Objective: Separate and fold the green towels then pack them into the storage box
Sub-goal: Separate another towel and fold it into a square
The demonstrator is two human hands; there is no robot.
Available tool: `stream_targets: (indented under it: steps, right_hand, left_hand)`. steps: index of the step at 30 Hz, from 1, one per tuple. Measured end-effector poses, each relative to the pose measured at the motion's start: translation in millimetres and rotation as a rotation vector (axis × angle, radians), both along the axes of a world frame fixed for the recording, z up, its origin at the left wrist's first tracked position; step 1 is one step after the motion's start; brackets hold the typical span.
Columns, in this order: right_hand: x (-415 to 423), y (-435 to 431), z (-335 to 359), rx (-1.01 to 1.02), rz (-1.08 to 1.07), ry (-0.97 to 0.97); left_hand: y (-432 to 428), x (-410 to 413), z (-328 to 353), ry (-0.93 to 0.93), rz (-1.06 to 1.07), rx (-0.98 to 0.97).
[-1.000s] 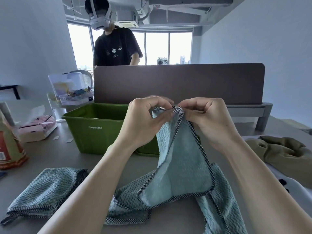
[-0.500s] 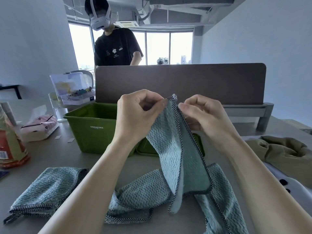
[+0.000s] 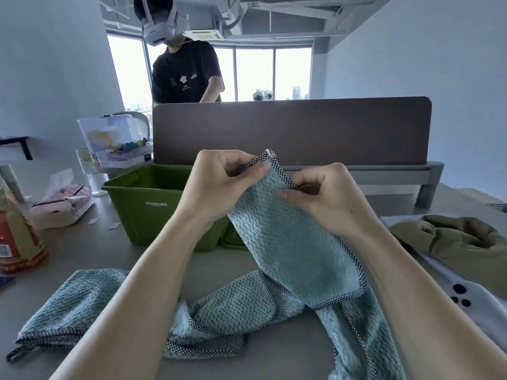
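I hold up a pale green towel (image 3: 290,242) with a black-and-white checked border above the table. My left hand (image 3: 219,185) pinches its top corner, and my right hand (image 3: 326,196) pinches the checked edge just to the right of it. The towel's lower part hangs down and trails onto the table. A second green towel (image 3: 65,305) lies crumpled at the front left, partly under my left forearm. Behind my hands stands the open green storage box (image 3: 142,198); I cannot see its floor.
An olive cloth (image 3: 461,242) lies on a white sheet at the right. A tissue pack (image 3: 63,204), a red-orange bag (image 3: 16,231) and a clear container (image 3: 115,141) stand at the left. A brown partition (image 3: 301,127) rises behind the box, with a person beyond it.
My hands have shifted along the towel's edge and spread slightly apart. The towel has turned, and its textured face now hangs flatter and wider between them.
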State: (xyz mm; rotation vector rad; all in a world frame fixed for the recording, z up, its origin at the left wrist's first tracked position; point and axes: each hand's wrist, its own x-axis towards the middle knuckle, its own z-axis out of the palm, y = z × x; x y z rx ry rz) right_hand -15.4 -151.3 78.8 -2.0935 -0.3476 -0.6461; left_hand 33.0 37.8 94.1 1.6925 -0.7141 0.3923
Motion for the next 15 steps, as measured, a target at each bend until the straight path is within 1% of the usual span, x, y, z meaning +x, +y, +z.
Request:
stream_targets:
  steps: [4, 9, 11, 15]
  right_hand:
    - [1, -6, -1, 0.006, 0.065, 0.057]
    - [8, -28, -6, -0.066, 0.081, 0.171]
    - [8, -32, -7, -0.085, 0.118, 0.225]
    - [13, -37, -13, -0.133, 0.145, 0.257]
  left_hand:
    - [4, 4, 1, -0.023, 0.029, -0.066]
    - [17, 14, 2, -0.020, 0.109, -0.162]
    - [20, 18, 0, -0.006, 0.130, -0.205]
    - [22, 24, -2, -0.004, 0.153, -0.276]
